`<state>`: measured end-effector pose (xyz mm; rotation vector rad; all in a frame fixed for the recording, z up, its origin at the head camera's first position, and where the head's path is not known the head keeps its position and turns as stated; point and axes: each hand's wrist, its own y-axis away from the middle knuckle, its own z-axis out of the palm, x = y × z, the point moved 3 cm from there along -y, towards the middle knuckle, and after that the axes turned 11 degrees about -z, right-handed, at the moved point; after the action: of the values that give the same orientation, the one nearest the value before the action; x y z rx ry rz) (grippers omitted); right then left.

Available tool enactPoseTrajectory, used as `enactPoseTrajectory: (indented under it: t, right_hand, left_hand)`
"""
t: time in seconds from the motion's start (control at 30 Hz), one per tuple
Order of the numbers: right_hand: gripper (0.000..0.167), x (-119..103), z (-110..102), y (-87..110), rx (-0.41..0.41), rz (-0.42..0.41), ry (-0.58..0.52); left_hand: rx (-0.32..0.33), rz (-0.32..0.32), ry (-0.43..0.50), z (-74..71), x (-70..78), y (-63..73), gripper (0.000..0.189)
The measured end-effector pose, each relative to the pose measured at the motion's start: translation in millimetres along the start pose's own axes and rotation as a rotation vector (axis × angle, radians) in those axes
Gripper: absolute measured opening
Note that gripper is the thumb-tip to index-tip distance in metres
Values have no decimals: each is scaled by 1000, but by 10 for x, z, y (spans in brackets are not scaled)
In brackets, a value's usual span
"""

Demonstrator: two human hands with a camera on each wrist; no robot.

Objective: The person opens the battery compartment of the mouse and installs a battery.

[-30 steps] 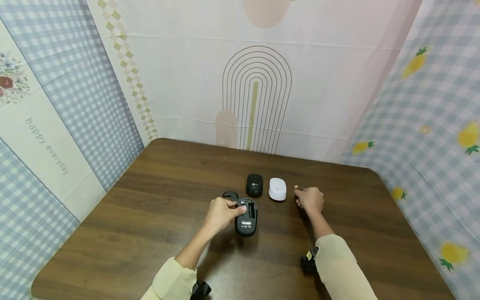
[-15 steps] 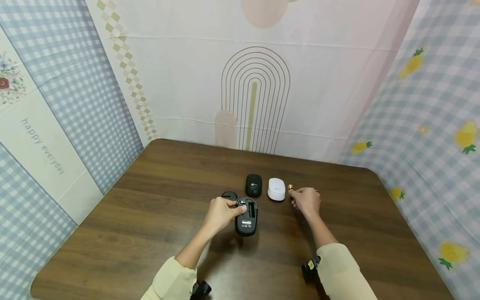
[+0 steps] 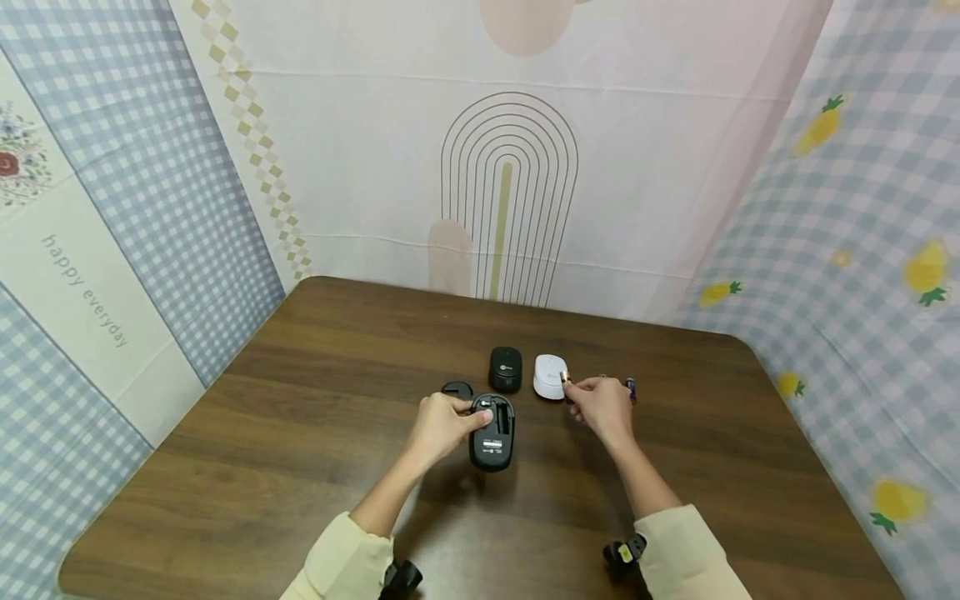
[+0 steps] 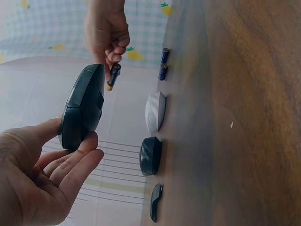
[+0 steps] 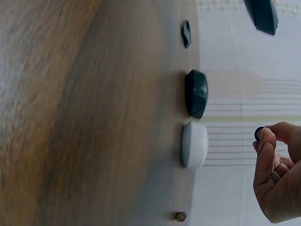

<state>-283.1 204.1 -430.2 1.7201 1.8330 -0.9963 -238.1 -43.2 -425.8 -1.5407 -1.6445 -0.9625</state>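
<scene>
In the head view my left hand (image 3: pixel 442 425) grips a black computer mouse (image 3: pixel 492 448), its underside facing up toward me and a long battery slot uncovered. Between the thumb and fingers of my right hand (image 3: pixel 602 406) is a battery (image 4: pixel 114 76), dark with a copper-coloured end. That hand is above the table, just right of the white mouse (image 3: pixel 550 380). A second black mouse (image 3: pixel 506 369) sits beside the white one. Partly behind my left fingers lies a small black cover (image 3: pixel 457 388). Two more batteries (image 4: pixel 163 71) rest on the table beyond my right hand.
The brown wooden table (image 3: pixel 315 450) spreads out around the objects. A pale printed cloth (image 3: pixel 360 167) hangs along its back edge, with checked cloths on the left and right sides.
My right hand has moved left with the battery, up to the white mouse's right side, uncovering a battery behind it. The left hand and its mouse have stayed nearly still.
</scene>
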Motion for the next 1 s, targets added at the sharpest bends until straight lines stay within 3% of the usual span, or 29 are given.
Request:
enactPoseTrajectory:
  t: [0.43,1.0]
  right_hand:
    - [21,-360,11,176,10,-65,-66]
    - [17,-636,124,344,-18,-101,-189]
  left_hand:
    - [4,10,-12,0,6,23,32]
    - [3,2,24,13,1,25,34]
